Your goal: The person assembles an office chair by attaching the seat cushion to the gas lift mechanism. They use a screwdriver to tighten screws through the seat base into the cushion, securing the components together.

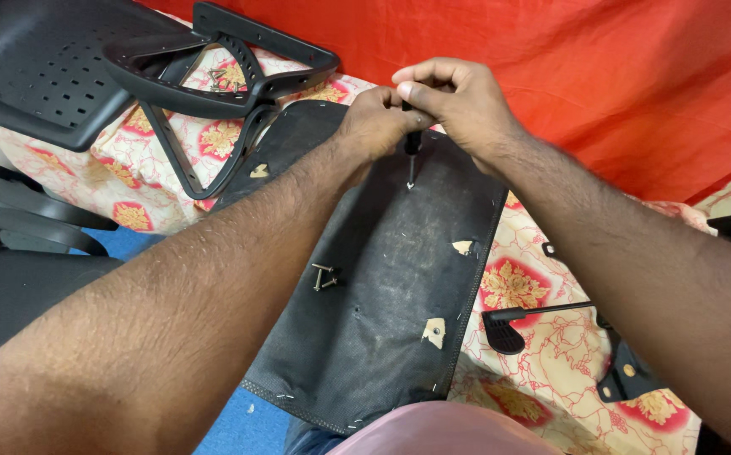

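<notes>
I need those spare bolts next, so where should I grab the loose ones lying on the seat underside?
Take the loose bolts by their shanks, pinching from above. They lie flat on the black fabric seat base, clear of both hands, with open space around them.

Tool handle hidden inside the left hand (375, 122) and right hand (454, 97); only the dark shaft (412, 160) shows below the fingers, its tip too small to make out. Both forearms run out of frame at the bottom corners. Seat pan (382, 278) near edge covered by a pink garment (441, 430). Perforated black backrest (41, 63) cut by top and left edges. Lever mechanism (626, 371) partly behind the right forearm. Loose screws (324, 275) too small to count surely.
</notes>
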